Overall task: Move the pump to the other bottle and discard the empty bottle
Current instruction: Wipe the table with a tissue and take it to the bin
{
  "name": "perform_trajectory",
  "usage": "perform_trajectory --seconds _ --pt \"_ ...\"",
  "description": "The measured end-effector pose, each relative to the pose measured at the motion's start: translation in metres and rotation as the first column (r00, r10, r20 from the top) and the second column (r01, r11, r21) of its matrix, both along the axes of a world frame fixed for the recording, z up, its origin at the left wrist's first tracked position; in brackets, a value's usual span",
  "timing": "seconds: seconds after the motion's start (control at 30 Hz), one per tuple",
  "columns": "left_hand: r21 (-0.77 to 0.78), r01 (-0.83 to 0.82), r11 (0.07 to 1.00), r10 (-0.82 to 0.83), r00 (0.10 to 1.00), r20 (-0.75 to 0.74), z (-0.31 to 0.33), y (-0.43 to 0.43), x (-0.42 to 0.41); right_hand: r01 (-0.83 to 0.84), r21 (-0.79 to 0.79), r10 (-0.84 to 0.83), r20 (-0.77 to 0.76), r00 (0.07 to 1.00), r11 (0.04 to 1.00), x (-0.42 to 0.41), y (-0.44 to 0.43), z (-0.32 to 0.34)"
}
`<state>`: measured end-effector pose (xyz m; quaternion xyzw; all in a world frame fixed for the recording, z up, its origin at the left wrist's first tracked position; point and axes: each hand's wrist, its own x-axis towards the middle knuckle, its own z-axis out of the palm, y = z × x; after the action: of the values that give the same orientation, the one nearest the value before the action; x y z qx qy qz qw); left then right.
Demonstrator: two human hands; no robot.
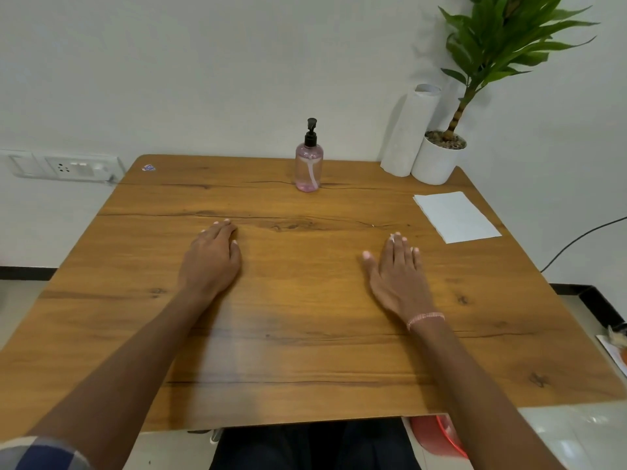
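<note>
A clear pink bottle (308, 171) stands upright near the far edge of the wooden table (305, 361), with a black pump (311, 133) screwed on top and its tube visible inside. No other bottle is in view. My left hand (212, 257) lies flat, palm down, on the table's middle left, holding nothing. My right hand (395, 271) lies flat to its right, fingers spread, also holding nothing. Both hands are well short of the bottle.
A white paper napkin (456, 217) lies at the right of the table. A roll of white paper (409, 132) and a potted plant (439, 157) stand at the far right corner. A red bin (437, 435) shows under the table's near edge.
</note>
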<state>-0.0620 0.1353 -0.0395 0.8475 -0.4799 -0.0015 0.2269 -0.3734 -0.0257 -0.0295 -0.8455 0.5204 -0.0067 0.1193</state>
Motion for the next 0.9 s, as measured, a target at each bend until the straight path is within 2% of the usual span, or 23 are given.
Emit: perform_trajectory --seconds 0.17,0.4,0.6,0.8,0.9 --pt "0.007 0.001 1.0 -0.001 1.0 0.009 0.001 0.0 0.002 -0.011 0.014 0.01 0.029 1.0 1.0 0.039 -0.043 0.007" --pt "0.007 0.005 1.0 -0.005 1.0 0.022 0.002 0.0 0.001 -0.283 0.05 0.28 0.058 0.958 0.958 0.096 0.008 0.01" --pt "0.012 0.002 1.0 -0.002 1.0 0.002 0.004 0.002 0.001 -0.54 -0.038 0.541 0.059 0.839 0.841 0.101 0.093 -0.002" --pt "0.019 0.005 1.0 -0.004 1.0 -0.013 0.007 0.004 0.0 -0.763 0.005 0.762 -0.04 0.646 0.646 0.041 0.123 0.01" --pt "0.027 0.005 1.0 -0.005 1.0 -0.018 0.007 0.004 -0.001 -0.817 0.003 0.813 -0.105 0.573 0.576 -0.001 0.125 0.012"
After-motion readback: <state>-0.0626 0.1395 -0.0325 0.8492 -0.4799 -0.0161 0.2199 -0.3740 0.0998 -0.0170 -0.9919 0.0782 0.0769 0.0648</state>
